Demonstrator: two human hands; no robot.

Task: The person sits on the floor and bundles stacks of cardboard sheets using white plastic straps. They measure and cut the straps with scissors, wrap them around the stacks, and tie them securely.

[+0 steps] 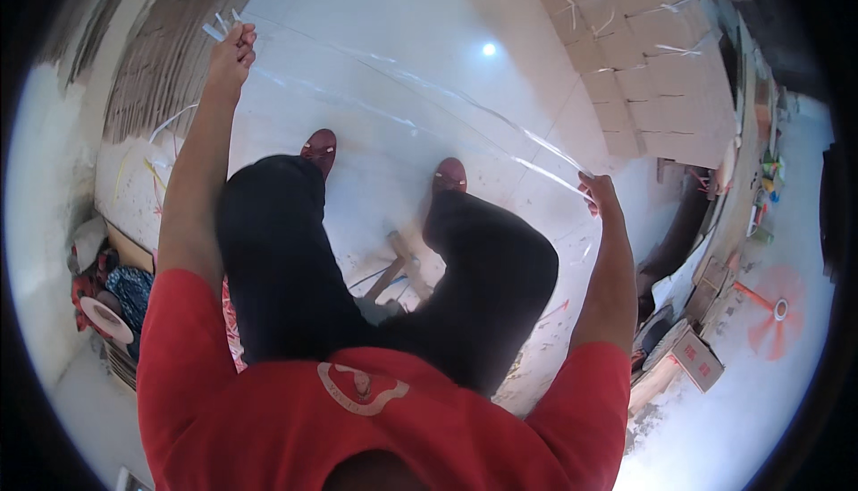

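Currently, in the head view, pale strips (545,172) are held stretched across above the floor (393,8). They are gripped by the curled fingers of the left hand (234,51), with short ends jutting beyond it, and are pinched in the bent fingers of the right hand (599,193). Beyond, flat cardboard (666,89) is stacked.

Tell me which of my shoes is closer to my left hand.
The left shoe: it is nearer your left hand, which grips white strip ends; the right shoe sits farther off, nearer the picture's middle.
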